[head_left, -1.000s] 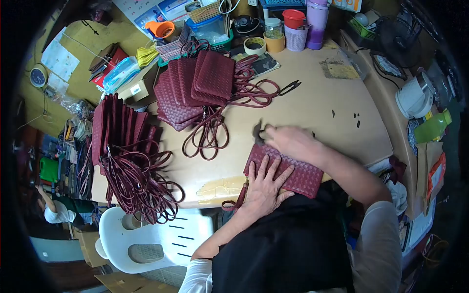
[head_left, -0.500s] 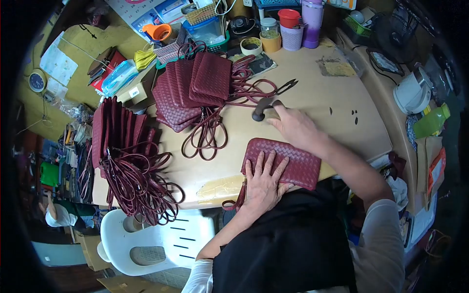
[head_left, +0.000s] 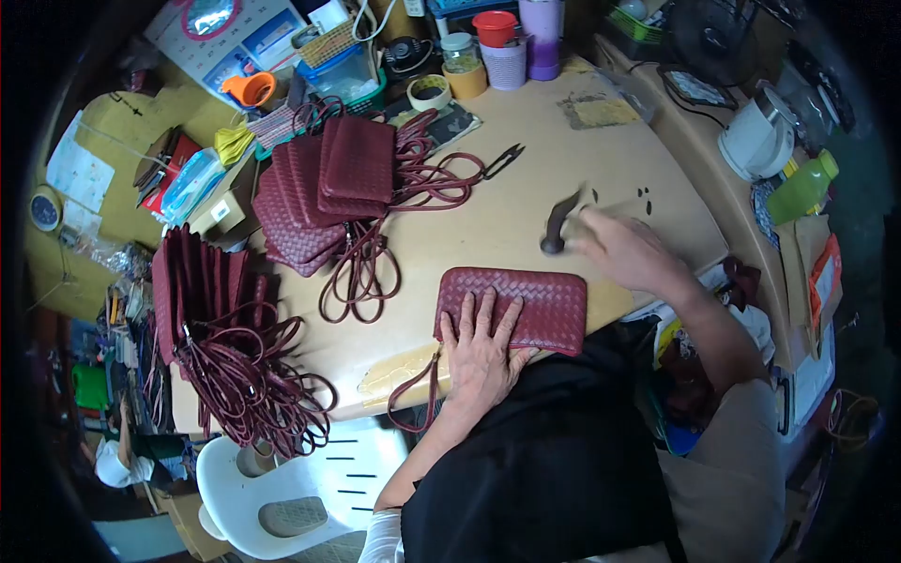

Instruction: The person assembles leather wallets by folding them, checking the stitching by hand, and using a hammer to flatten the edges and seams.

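Left hand (head_left: 481, 349) lies flat, fingers spread, on a woven pouch (head_left: 511, 308) lying nine-to-three at the table (head_left: 488, 216) edge; right hand (head_left: 624, 251), at two o'clock, grips a hammer (head_left: 557, 228).

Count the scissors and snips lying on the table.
1: small black snips lie on the table right of the stacked woven pouches, beside their cords. Others may be hidden in the clutter at the back.
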The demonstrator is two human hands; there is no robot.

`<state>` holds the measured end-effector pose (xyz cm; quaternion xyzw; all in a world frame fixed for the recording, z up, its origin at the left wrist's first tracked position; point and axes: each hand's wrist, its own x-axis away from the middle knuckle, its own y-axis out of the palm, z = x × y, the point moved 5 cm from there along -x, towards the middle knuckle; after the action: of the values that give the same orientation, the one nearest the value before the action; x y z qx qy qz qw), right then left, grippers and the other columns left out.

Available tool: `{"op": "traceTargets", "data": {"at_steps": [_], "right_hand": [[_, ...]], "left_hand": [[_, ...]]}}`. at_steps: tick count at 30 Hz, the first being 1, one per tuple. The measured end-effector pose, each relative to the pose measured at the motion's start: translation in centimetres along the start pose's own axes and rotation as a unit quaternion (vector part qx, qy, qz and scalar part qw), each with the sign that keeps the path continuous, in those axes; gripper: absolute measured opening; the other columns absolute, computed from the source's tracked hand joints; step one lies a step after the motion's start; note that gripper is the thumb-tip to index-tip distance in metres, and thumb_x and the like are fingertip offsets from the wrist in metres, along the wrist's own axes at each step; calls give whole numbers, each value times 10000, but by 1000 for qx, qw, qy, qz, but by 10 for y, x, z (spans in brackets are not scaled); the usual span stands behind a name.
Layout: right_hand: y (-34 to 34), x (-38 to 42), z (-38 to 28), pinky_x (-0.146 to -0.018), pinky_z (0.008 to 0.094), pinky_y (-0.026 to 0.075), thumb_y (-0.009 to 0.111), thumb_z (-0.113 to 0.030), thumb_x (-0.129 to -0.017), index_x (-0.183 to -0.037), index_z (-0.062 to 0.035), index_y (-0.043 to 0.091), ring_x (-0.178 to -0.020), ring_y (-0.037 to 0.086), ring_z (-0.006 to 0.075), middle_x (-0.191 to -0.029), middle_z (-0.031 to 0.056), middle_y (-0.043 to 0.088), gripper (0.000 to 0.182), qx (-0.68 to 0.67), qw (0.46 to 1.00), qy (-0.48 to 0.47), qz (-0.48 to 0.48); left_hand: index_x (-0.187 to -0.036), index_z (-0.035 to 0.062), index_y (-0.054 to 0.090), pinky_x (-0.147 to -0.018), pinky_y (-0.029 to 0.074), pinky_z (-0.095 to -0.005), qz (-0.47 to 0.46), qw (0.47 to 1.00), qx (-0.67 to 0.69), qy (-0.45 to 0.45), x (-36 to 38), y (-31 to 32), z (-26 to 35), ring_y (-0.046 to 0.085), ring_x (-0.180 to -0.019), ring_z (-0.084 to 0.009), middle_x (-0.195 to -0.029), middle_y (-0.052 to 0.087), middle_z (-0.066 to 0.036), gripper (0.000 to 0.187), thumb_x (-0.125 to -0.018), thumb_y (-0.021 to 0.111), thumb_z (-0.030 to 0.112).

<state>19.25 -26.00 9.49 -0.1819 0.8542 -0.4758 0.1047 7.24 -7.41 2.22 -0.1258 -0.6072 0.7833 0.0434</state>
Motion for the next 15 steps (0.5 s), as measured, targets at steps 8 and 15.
{"op": "traceTargets", "data": {"at_steps": [8,15], "right_hand": [[-15,46,15,-745,532,459,521,-317,-948,-1085,15,502,-860,597,469,-872,289,618,360,60,994,75,-54],[6,35,43,-812,531,442,494,-333,-961,-1107,-2,480,-942,568,478,-979,301,602,362,48,990,93,-94]], "left_hand": [[-1427,220,412,-1088,214,-587,-31,999,-22,13,-2,-4,1,318,-1351,-390,-1468,359,-148,696,-820,623,488],[-1232,164,608,-896,456,-406,-61,992,37,103,-11,-21,-35,555,-1109,-262,-1238,587,-81,443,-831,643,352]]}}
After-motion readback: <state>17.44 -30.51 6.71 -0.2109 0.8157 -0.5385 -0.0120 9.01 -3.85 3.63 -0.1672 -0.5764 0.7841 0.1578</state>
